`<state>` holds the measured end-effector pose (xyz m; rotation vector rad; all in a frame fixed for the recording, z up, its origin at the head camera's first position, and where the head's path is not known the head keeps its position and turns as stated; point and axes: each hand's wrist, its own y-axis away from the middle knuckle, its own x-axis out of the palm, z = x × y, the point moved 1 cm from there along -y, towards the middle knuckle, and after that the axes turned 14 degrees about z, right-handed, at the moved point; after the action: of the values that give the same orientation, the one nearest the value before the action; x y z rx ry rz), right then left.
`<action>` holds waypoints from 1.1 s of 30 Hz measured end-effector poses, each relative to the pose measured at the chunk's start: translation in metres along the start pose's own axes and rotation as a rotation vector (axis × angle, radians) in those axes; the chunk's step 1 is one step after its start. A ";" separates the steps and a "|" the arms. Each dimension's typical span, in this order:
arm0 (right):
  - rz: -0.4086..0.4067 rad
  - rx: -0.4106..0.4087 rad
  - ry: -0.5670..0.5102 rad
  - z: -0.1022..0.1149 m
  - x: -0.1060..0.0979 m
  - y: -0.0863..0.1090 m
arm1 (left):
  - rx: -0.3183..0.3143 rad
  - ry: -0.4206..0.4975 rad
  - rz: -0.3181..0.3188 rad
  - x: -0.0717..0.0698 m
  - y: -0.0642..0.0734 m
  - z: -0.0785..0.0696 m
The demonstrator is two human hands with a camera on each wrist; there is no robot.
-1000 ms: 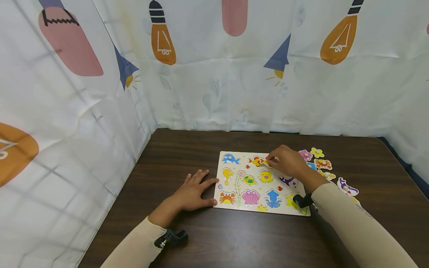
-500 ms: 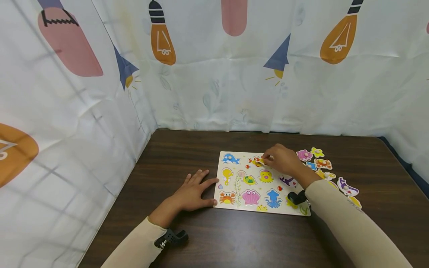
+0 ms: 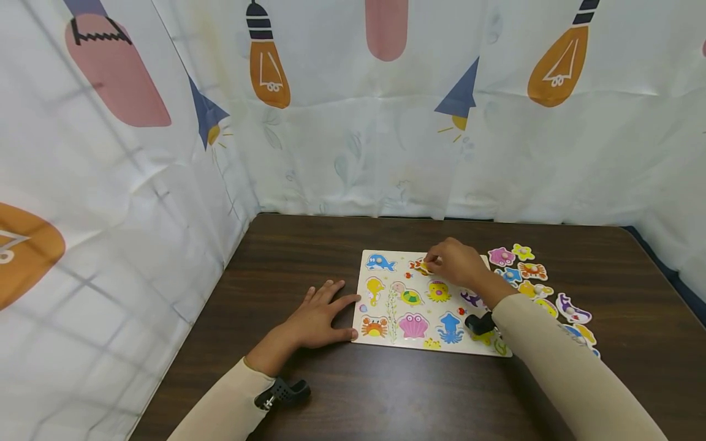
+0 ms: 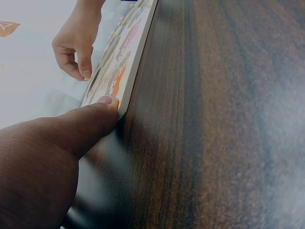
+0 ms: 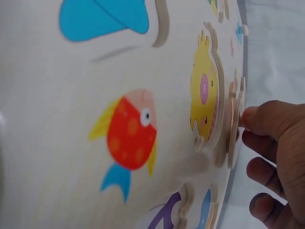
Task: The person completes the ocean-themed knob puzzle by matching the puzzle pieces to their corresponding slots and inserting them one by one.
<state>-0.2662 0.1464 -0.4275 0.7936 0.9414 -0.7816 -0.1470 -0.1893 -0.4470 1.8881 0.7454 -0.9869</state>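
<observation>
A puzzle board (image 3: 432, 313) printed with sea animals lies on the table. My right hand (image 3: 458, 266) is over its far side, thumb and forefinger pinching the small knob of a puzzle piece (image 5: 237, 126). This piece appears edge-on in the right wrist view, close against the board. In the head view, it overlaps the red and yellow fish picture (image 3: 417, 264), and the fingers partly hide it. My left hand (image 3: 317, 318) rests on the table at the board's left, fingers spread. Its thumb (image 4: 90, 121) touches the board's edge in the left wrist view.
Several loose knobbed pieces lie right of the board, among them a pink one (image 3: 501, 256), a yellow flower-like one (image 3: 523, 252), an orange crab (image 3: 532, 271) and a purple-and-white one (image 3: 572, 308). A printed white curtain (image 3: 353, 153) hangs behind the table (image 3: 309, 251).
My right hand has moved left across the board with the piece, onto the fish picture. More of the loose pieces show now. The left hand has stayed in place.
</observation>
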 end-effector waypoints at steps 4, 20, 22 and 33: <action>-0.004 -0.013 0.015 0.002 0.002 -0.003 | -0.002 0.003 0.003 -0.001 0.001 0.000; 0.014 0.006 -0.001 0.008 0.008 -0.012 | -0.002 0.005 0.000 0.000 0.001 0.000; 0.018 0.005 0.000 0.009 0.008 -0.012 | -0.003 0.005 -0.001 -0.001 0.001 -0.001; 0.054 0.005 0.022 0.008 0.007 -0.007 | -0.004 0.009 0.001 -0.001 0.002 -0.001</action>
<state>-0.2667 0.1349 -0.4322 0.8306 0.9337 -0.7299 -0.1459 -0.1889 -0.4448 1.8908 0.7504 -0.9763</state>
